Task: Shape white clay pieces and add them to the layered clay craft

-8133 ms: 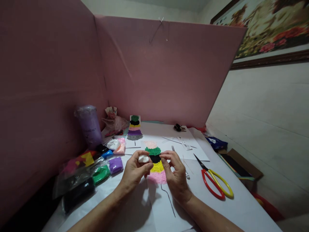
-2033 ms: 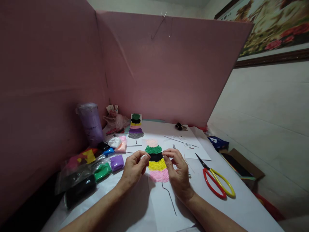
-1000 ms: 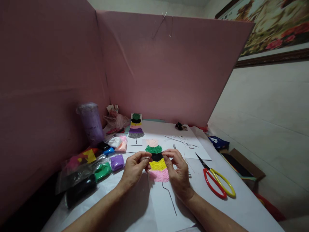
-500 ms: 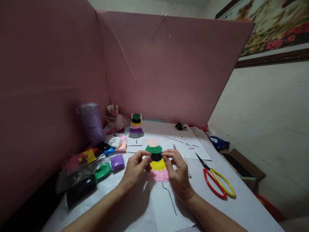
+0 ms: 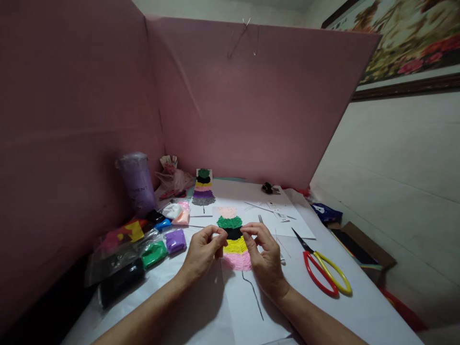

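Note:
My left hand (image 5: 205, 247) is pinched closed over the left edge of a paper strip (image 5: 247, 306). A small bit of white material shows between its thumb and forefinger, mostly covered. On the right side of the strip, my right hand (image 5: 265, 251) is closed, thumb against forefinger; whatever it pinches is too small to make out. Between the hands the strip carries bands of textured clay: pale peach, green (image 5: 230, 222), black, yellow (image 5: 235, 246) and pink (image 5: 237, 261). Below the pink band runs a thin dark wavy line.
Red-and-yellow-handled scissors (image 5: 325, 273) lie at right. Bagged clay, including a purple packet (image 5: 176, 241) and a green one (image 5: 154, 254), is at left near a purple cylinder (image 5: 137, 184). Behind are a finished-looking banded strip (image 5: 204, 194) and keys (image 5: 269, 188). Pink panels (image 5: 244, 105) stand behind.
The white piece in my left hand is now more covered by the fingers. Both hands are otherwise nearly where they were; the whole view has shifted slightly.

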Available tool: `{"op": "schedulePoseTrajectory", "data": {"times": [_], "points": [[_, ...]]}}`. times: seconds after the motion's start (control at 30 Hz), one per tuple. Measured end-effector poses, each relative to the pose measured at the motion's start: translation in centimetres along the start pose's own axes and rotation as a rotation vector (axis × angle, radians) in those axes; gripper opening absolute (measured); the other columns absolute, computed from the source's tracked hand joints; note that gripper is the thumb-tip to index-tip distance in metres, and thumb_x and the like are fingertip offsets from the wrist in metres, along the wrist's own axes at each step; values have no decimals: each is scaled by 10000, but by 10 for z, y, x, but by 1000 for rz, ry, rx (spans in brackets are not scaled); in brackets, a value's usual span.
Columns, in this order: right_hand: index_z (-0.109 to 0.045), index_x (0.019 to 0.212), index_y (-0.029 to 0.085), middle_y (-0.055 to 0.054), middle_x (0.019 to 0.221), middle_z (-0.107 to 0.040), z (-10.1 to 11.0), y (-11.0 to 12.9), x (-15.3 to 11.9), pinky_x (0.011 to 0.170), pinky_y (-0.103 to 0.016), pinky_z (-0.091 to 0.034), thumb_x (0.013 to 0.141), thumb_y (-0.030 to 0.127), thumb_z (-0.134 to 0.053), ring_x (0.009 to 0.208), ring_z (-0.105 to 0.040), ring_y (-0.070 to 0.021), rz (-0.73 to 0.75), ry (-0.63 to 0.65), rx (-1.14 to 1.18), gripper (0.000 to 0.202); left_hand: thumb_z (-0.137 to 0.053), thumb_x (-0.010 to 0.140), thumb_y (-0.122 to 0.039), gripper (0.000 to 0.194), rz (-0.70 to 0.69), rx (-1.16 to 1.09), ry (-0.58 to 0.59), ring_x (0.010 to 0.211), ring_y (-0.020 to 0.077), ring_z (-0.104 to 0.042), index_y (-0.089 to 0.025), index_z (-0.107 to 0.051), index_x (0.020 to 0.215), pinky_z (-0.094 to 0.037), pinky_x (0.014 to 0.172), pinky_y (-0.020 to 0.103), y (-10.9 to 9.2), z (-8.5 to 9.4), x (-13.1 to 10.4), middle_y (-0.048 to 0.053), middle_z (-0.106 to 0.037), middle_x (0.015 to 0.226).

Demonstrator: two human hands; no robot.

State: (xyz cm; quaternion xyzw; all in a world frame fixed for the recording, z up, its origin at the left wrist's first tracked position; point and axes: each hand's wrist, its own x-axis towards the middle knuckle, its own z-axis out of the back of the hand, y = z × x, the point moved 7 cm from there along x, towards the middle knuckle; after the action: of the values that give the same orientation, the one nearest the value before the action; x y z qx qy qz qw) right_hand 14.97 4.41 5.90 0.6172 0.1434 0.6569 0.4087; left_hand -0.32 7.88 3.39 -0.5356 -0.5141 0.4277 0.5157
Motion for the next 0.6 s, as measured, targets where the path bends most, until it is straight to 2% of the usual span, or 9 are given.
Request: {"op": "schedulePoseTrajectory", "data": {"times": [0.1,0.2,0.4,0.6], "points": [[-630,890,208,-47,926,-607,0,0,0,625,-272,-441,900,147,-530,866,-586,-180,2,0,4,118,-711,631,-324,252,-4,34,7,448,80,-478,-130,-609,755,-380,466,203,1,1,0,-49,-540,512],[-630,887,207,-48,924,-607,-1,0,0,623,-271,-442,900,150,-529,868,-587,-182,6,5,9,117,-664,693,-336,218,-36,94,17,432,75,-454,-130,-595,712,-353,447,205,1,1,0,-34,-547,523],[-629,891,209,-44,918,-603,-1,0,0,626,-268,-444,901,145,-528,858,-587,-177,11,14,14,121,-571,788,-328,267,-92,84,25,548,106,-544,-119,-601,951,-451,538,254,2,2,0,37,-647,775],[-628,887,209,-42,913,-601,-1,0,-1,626,-266,-438,901,142,-531,857,-583,-174,3,19,17,118,-532,790,-283,195,-69,33,46,502,97,-522,-125,-594,887,-443,502,241,1,0,-1,-1,-597,661]]}}
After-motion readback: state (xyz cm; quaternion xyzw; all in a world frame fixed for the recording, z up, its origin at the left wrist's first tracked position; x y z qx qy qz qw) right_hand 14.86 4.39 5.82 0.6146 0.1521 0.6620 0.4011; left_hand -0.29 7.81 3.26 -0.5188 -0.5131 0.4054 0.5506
